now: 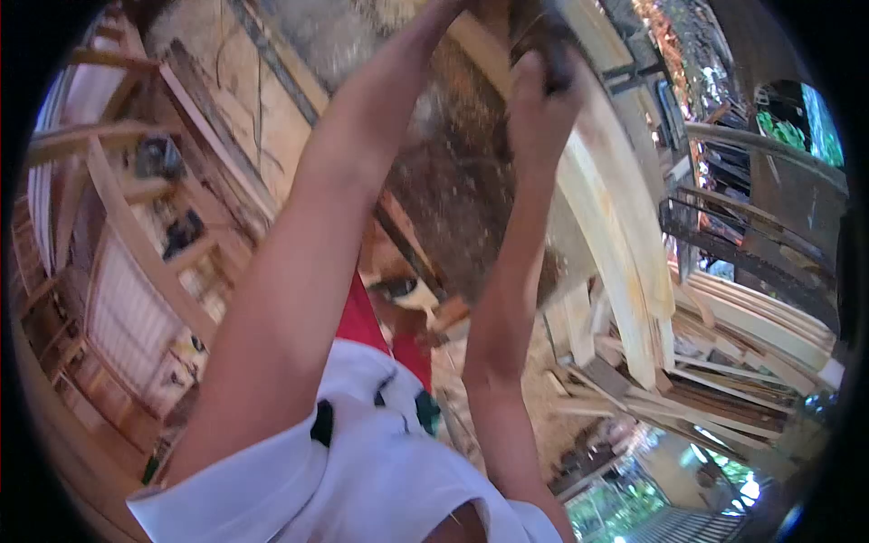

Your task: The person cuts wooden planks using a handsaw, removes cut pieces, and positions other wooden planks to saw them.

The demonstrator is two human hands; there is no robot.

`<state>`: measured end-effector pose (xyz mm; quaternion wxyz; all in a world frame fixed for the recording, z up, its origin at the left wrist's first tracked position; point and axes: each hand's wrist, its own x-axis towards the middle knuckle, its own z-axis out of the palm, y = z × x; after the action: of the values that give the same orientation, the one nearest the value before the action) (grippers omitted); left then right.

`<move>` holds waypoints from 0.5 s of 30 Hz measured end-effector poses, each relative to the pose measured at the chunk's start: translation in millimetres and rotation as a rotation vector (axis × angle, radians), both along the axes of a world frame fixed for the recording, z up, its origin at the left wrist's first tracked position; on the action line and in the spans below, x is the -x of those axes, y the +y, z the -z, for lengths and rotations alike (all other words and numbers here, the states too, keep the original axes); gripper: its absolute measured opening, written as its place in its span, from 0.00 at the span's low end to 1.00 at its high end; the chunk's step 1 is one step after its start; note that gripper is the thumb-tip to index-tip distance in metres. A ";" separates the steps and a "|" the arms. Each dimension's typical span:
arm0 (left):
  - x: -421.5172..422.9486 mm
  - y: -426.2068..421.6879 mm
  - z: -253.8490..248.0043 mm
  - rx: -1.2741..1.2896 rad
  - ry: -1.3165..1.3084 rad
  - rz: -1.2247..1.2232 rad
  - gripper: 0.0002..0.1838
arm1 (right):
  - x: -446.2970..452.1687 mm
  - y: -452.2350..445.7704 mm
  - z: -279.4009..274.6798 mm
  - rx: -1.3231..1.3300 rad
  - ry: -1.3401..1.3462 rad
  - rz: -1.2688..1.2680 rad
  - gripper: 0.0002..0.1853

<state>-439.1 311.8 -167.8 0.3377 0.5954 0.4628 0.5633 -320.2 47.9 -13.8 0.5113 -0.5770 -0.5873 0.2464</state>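
My right hand (546, 95) is closed around a dark tool (543, 36) near the top edge, its shape smeared by motion. The tool is over a brown work surface (453, 172), close to pale wooden boards (615, 208) on the right. My left arm stretches up to the top edge, where the frame cuts off the hand and hides its fingers.
Stacked timber and offcuts (706, 398) lie at the right. Wooden frames (136, 235) stand on the left. Wood dust covers the ground (462, 362) around my feet. A long beam (281, 68) runs across the upper left.
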 end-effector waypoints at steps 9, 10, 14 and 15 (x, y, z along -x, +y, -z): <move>0.7 -17.4 -10.4 0.124 -0.019 -0.144 0.16 | 26.6 -38.6 -10.8 0.079 0.018 0.094 0.27; 0.0 -20.1 -12.5 0.152 -0.030 -0.111 0.16 | 24.5 -58.6 -7.7 -0.061 -0.062 0.103 0.28; -3.0 -14.4 -15.6 0.133 -0.002 -0.096 0.16 | 16.3 -258.8 -47.2 0.448 0.085 0.263 0.32; -1.8 -18.7 -21.9 0.134 -0.003 -0.100 0.16 | 11.0 -299.9 -47.1 0.419 0.113 0.256 0.32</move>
<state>-437.3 293.2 -145.9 0.3489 0.5467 0.5279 0.5483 -331.2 -251.9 33.3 0.4398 -0.7252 -0.4161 0.3280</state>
